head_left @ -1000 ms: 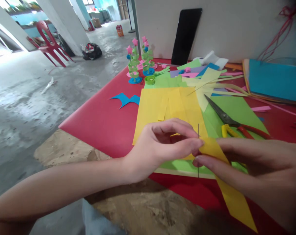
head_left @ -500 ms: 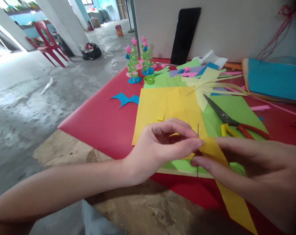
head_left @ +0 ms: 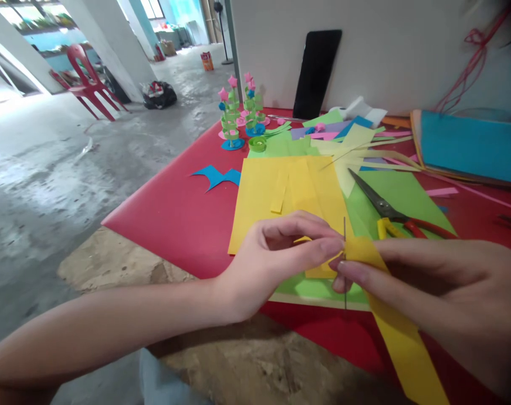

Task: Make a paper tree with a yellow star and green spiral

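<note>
Long yellow paper strip [head_left: 401, 337]: we see it flat, running from its pinched upper end toward five o'clock.
Thin grey metal needle [head_left: 344, 228]: we see it upright, touching that end.

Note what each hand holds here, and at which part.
Both hands pinch the upper end of a long yellow paper strip against a thin upright metal needle: left hand from the left, right hand from the right. The needle's ends show above and below the fingers.

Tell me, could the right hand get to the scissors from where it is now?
Probably yes. The scissors lie in the open on the green paper, just beyond the right hand, nothing covering them. But that hand is pinching the yellow strip and thin needle, so it would have to let go first.
</note>
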### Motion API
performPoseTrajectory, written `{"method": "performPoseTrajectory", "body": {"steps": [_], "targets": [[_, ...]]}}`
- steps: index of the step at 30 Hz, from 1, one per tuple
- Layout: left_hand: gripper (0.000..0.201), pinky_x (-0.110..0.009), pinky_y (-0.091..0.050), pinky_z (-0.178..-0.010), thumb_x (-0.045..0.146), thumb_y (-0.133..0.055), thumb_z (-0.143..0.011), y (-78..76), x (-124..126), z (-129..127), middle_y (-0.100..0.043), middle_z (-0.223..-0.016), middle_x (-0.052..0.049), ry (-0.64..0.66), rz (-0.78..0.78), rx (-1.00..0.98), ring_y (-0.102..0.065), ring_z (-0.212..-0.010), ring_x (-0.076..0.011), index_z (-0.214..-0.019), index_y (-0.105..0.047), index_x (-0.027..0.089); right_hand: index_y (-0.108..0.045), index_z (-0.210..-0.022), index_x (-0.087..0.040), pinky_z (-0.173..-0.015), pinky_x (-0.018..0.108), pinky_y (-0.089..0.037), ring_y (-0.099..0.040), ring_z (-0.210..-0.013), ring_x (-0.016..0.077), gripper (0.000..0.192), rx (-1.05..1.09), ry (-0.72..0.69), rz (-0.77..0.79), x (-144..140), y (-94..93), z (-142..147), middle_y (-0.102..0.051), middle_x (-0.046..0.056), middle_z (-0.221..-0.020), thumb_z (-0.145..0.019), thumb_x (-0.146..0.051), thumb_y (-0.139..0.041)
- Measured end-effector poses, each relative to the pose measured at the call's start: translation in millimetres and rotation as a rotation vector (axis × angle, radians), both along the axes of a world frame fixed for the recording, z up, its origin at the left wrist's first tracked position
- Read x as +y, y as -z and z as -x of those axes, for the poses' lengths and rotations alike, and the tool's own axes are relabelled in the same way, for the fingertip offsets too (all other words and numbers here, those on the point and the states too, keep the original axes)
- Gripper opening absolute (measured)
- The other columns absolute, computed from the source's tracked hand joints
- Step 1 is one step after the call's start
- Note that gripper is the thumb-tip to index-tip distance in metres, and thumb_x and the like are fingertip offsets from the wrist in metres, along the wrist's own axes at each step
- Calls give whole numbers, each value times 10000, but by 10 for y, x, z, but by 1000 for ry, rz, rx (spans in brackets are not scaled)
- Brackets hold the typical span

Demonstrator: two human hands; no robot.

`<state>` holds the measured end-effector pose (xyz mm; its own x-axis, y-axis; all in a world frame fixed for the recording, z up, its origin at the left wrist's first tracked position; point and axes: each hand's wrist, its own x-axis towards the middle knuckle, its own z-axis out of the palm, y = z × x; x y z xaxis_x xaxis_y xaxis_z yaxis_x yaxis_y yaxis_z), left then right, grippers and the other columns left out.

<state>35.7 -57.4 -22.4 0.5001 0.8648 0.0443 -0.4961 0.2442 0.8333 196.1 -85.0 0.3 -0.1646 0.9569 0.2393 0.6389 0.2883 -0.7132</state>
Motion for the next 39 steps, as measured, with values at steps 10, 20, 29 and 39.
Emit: {"method": "performPoseTrajectory", "body": {"steps": [10,20,29,39], "targets": [[112,-201,-491,-663,122,-603,-756,14,19,28,-557,-797,3,6,-51,53,-552,-759,-86,-771,-702,174,-632,-573,-280,-306,96,-374,-491,-355,66,171,44,-12,-14,-3,31,14,-581,-85,-473,-717,-371,-617],[133,-203,-509,-574,120,-625,-728,1,15,17,-568,-766,14,-10,-34,81,-579,-650,-86,-744,-708,222,-633,-568,-282,-305,143,-370,-459,-346,77,220,-8,-9,21,-15,17,3,-603,-77,-506,-724,-429,-585],[100,-140,-480,-637,94,-637,-716,10,30,7,-561,-748,21,-79,-26,70,-551,-698,-53,-704,-682,182,-596,-548,-268,-288,133,-342,-458,-327,61,216,-36,-32,-92,-17,46,25,-607,-92,-486,-744,-359,-578],[74,-161,-462,-629,111,-647,-708,10,39,5,-574,-752,27,-61,-3,44,-552,-658,-46,-700,-681,177,-596,-552,-247,-297,135,-351,-489,-349,72,176,-51,-36,-98,-25,62,8,-635,-75,-521,-724,-286,-603]]}}
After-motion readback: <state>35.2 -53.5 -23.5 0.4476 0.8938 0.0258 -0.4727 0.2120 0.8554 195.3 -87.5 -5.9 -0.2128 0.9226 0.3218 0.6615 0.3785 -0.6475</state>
